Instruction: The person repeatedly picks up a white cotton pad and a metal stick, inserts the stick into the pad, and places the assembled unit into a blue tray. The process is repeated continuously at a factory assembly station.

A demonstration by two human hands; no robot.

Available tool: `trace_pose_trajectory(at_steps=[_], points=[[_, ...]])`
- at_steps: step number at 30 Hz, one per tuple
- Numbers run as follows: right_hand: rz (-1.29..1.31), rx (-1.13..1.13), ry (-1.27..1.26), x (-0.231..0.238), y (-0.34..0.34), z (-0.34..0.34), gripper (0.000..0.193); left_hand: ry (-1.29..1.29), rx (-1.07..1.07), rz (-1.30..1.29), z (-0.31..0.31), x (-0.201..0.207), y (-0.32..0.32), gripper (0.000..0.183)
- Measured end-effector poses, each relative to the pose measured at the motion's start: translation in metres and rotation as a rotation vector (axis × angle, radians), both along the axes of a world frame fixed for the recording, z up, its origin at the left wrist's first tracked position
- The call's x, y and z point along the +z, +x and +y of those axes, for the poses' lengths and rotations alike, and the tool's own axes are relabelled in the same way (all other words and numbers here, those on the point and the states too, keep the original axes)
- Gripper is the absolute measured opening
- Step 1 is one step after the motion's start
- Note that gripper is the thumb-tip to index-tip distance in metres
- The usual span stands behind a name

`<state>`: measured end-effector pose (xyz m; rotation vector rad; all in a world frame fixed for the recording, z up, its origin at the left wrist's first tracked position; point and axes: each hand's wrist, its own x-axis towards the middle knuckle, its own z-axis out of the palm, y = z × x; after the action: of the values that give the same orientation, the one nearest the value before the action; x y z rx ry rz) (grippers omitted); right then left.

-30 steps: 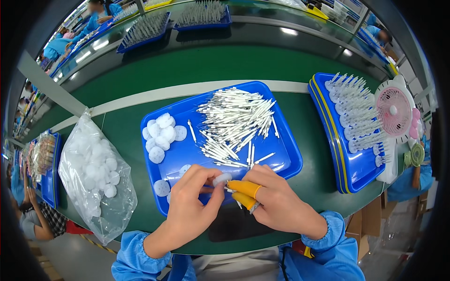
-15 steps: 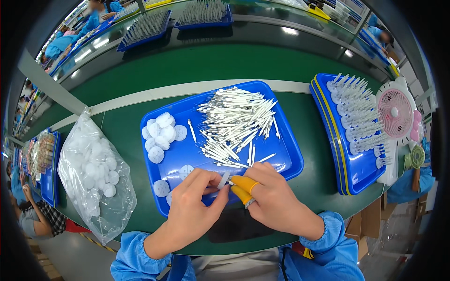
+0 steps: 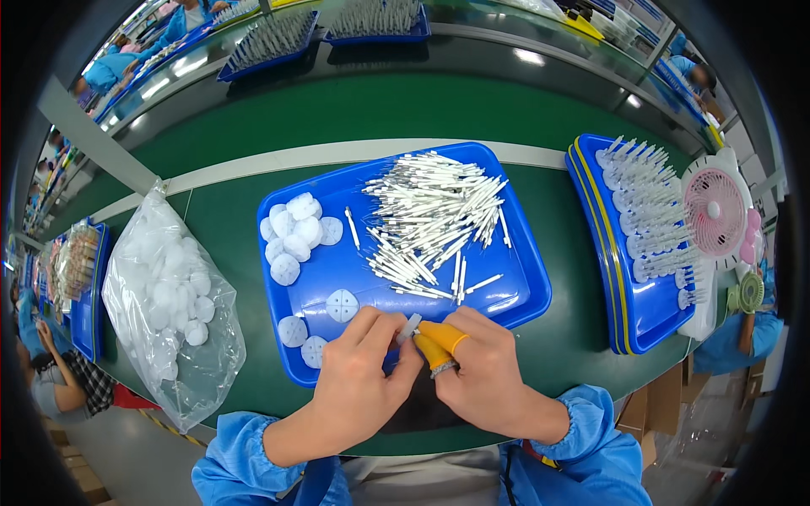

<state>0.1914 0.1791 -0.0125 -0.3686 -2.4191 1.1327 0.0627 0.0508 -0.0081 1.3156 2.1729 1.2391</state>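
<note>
Over the near edge of a blue tray (image 3: 533,291), my left hand (image 3: 359,371) pinches a white round plastic disc (image 3: 409,328), seen nearly edge-on. Yellow covers sit on two fingers of my right hand (image 3: 489,367), which are closed against the disc's right side; whatever they grip is hidden. A heap of thin white rods with wire-like ends (image 3: 439,211) fills the tray's upper right. One single rod (image 3: 352,228) lies apart from it. White discs (image 3: 295,239) are piled at the tray's left, and a flat disc with small holes (image 3: 342,305) rests near my left hand.
Left of the tray lies a clear bag of white discs (image 3: 173,295). At right, stacked blue trays (image 3: 645,320) hold rows of upright rods on discs, beside a pink-and-white fan (image 3: 714,207). More filled trays (image 3: 375,38) stand on the far shelf. Other people work beyond.
Both hands have shifted slightly, with the disc still between them and tilted a little differently. The holed disc by my left hand shows more fully. The whole view has moved slightly.
</note>
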Motion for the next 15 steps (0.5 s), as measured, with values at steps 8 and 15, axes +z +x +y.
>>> trace_pose_trajectory(at_steps=[8, 15], points=[[-0.22, -0.059, 0.393, 0.013, 0.009, 0.068, 0.026, 0.035, 0.054, -0.097, 0.002, 0.003, -0.013, 0.014], [-0.34, 0.078, 0.406, 0.025, 0.019, 0.073, 0.028, 0.0, 0.073, -0.236, 0.002, 0.004, -0.019, 0.012]])
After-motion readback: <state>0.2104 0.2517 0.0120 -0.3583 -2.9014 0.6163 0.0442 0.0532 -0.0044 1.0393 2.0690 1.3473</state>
